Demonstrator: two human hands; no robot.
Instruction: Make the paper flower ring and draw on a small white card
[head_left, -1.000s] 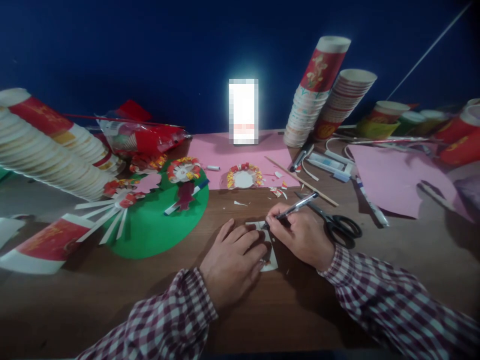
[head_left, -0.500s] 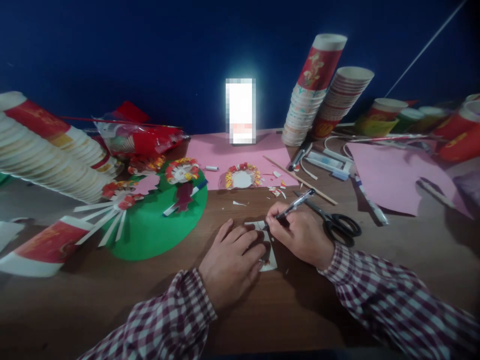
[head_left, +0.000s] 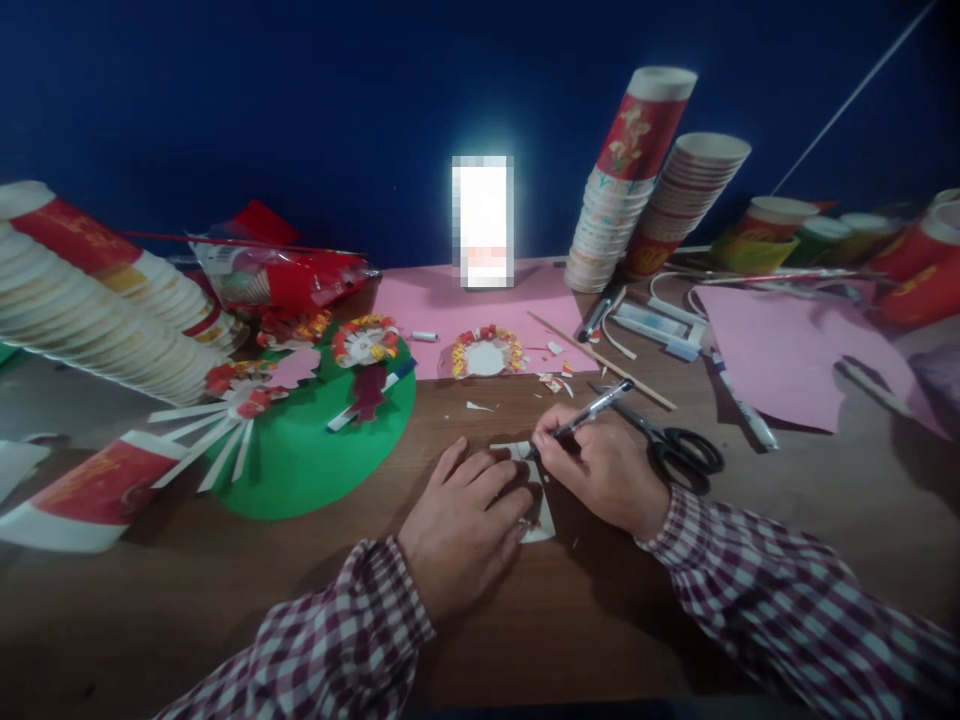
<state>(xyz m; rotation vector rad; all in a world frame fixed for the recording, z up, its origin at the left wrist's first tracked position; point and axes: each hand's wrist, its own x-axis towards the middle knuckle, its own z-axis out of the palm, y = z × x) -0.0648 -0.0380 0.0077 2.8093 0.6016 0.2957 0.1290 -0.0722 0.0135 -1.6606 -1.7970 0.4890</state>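
My left hand (head_left: pixel 465 520) lies flat on a small white piece of paper (head_left: pixel 541 518), its fingers spread a little and covering much of the sheet. In my right hand (head_left: pixel 604 465) is a pen (head_left: pixel 592 407), pinched near its lower end, with the tip down at the upper right part of the paper. Black-handled scissors (head_left: pixel 679 450) lie just right of my right hand, partly behind it. Beyond the hands, a ring of red and yellow pieces around a white centre (head_left: pixel 486 358) rests on pink paper (head_left: pixel 420 300).
Stacked paper cups (head_left: pixel 97 300) lean at the left, beside a green disc (head_left: pixel 315 470). More cup stacks (head_left: pixel 607 225) stand at the back right. A thin stick (head_left: pixel 600 358), a marker (head_left: pixel 742 405) and cut pink paper (head_left: pixel 780 350) lie on the right. A bright screen (head_left: pixel 484 220) stands behind.
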